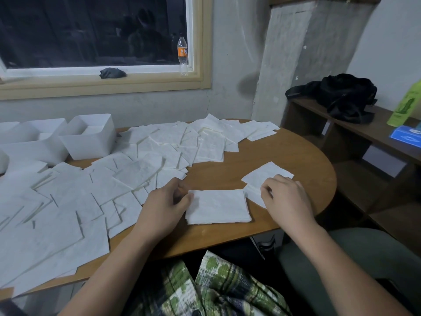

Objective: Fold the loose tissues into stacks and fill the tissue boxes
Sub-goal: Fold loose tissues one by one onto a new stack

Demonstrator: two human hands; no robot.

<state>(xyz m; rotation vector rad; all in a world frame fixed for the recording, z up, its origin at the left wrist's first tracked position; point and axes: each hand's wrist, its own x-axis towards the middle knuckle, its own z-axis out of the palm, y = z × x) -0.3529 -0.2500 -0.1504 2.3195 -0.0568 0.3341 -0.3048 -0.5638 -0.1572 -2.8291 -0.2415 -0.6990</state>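
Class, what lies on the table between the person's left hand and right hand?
Head view: a folded tissue stack lies between left hand and right hand.

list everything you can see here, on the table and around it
tissue stack: one, white, table front centre
separate tissues: about two, white, right of the stack
loose tissues: many, white, spread over the table's left and far side
boxes: at least two, white, open, table far left
table: one, brown wood
bottle: one, clear with orange label, window sill
cloth: one, dark grey, sill
shelf: one, brown, right
bag: one, black, on shelf
green bottle: one, shelf, frame's right edge
blue box: one, shelf
left hand: pinches stack's left edge
right hand: pinches a separate tissue
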